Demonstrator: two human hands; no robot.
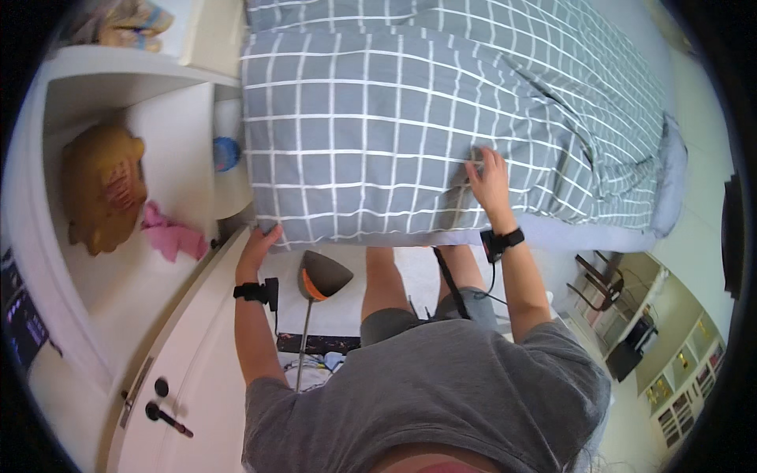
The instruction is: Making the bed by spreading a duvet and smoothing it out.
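A grey quilt with a white grid pattern (366,136) covers the bed in front of me. At the quilt's near left corner lies my left hand (258,245), its thumb on the cloth edge; its fingers are partly hidden, so I cannot tell if they grip it. My right hand (489,177) rests on the quilt near the front edge, fingers slightly bent and apart, holding nothing. Folds run through the cloth to the right of this hand. A pale mattress edge (568,232) shows below the quilt there. Both wrists wear black straps with small devices.
White shelving (133,68) on the left holds a brown plush toy (103,189) and a pink cloth item (174,235). Below it stands a white door (195,366) with a black handle. A long-handled tool with a grey and orange head (322,275) is beside my legs. A dark chair (600,284) stands right.
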